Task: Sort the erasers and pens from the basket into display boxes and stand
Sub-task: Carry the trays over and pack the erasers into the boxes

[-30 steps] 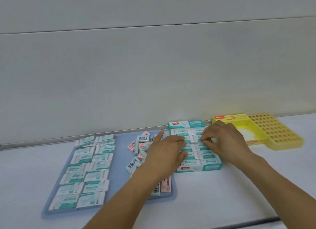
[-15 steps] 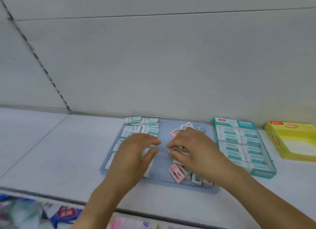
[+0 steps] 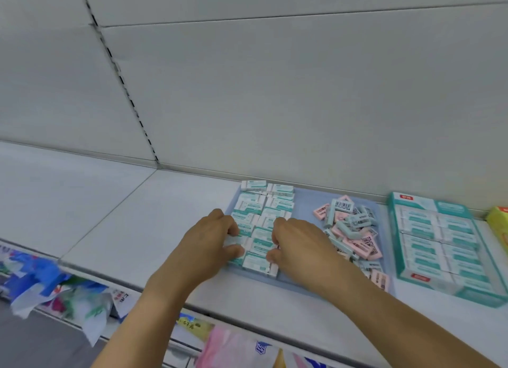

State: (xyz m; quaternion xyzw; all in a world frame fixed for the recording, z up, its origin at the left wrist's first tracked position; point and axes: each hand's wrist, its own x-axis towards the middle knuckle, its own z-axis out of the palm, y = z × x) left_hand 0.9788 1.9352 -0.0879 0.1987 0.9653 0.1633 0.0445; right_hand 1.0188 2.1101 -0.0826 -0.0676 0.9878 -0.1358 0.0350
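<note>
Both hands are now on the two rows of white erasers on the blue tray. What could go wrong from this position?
1. The left hand and right hand squeeze several white erasers from both sides; the row may buckle and scatter.
2. The loose pile of pink and blue erasers lies close beside the right wrist and could be knocked.
3. The blue tray sits near the shelf edge, so a slipped eraser could fall off.

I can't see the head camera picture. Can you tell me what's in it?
Two hands, the left hand and right hand, grip white-and-teal erasers lined up on a blue tray. Beside them lie loose pink and blue erasers, then a full teal display box.
</note>
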